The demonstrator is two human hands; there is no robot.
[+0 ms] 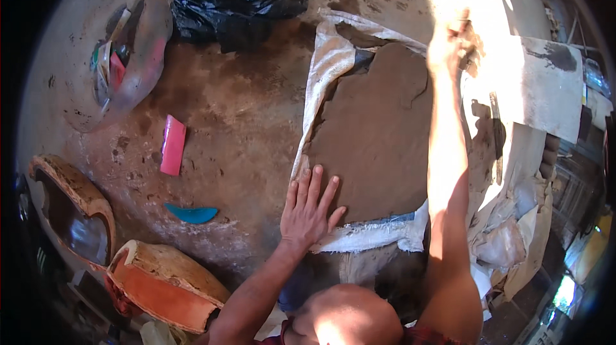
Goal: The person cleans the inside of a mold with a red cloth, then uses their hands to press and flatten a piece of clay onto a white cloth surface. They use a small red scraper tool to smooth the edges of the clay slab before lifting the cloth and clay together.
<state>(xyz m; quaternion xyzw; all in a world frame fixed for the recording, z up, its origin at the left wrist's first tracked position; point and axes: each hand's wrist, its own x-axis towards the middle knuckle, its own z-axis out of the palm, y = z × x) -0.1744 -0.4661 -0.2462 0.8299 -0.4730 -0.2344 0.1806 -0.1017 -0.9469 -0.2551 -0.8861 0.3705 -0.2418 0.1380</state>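
The left hand, fingers splayed wide, is pressing the near edge of the flat brown clay slab on white sacking; soft, heavy, tearable, best lifted by the cloth, while the right hand, sun-bleached at the far edge, is gripping I cannot tell what.

Left hand flat, fingers spread, palm down, right arm stretched forward, right hand sunlit, grip unclear

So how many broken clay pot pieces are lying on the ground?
2: one curved pot piece at the far left edge, another curved piece lower left beside it. More may sit outside the view.
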